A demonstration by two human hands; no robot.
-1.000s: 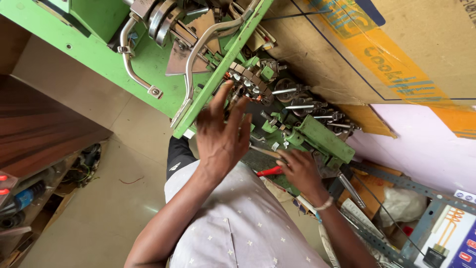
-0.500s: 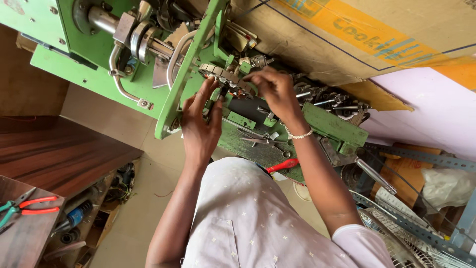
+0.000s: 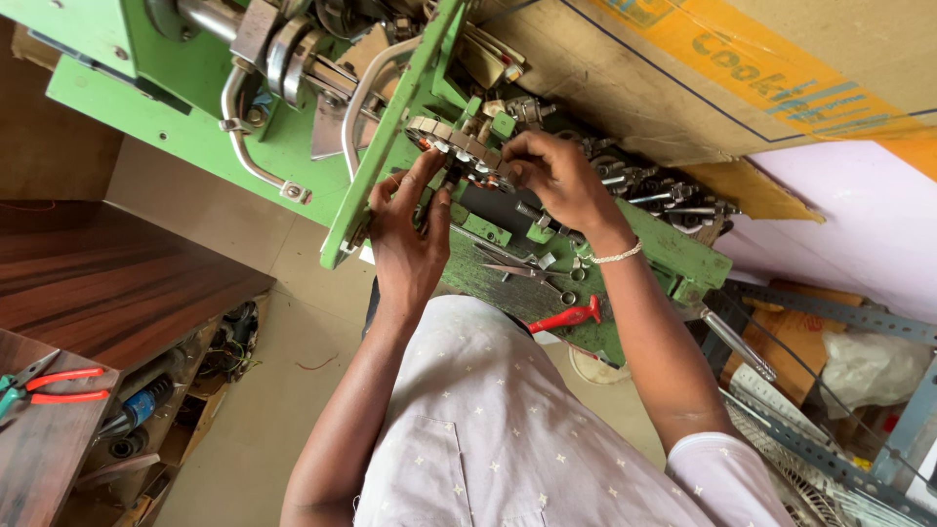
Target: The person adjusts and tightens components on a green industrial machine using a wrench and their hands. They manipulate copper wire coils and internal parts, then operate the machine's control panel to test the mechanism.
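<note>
A metal ring part with copper windings [image 3: 457,144] sits on the green machine [image 3: 176,117], at the upper middle of the head view. My left hand [image 3: 405,239] reaches up from below, its fingertips and thumb pinching the ring's lower left side. My right hand [image 3: 556,176], with a pale bracelet on the wrist, grips the ring's right end from the side. Part of the ring is hidden by both hands' fingers.
Scissors [image 3: 527,271] and a red-handled tool [image 3: 566,315] lie on the machine's bed near my right forearm. Red-handled pliers [image 3: 61,383] rest on a dark wooden bench [image 3: 117,283] at left. A cardboard box [image 3: 742,68] stands behind the machine, and a metal rack [image 3: 830,312] at right.
My right hand left the spot near the red-handled tool and rose to the wound ring. My left hand closed from spread fingers onto the same ring.
</note>
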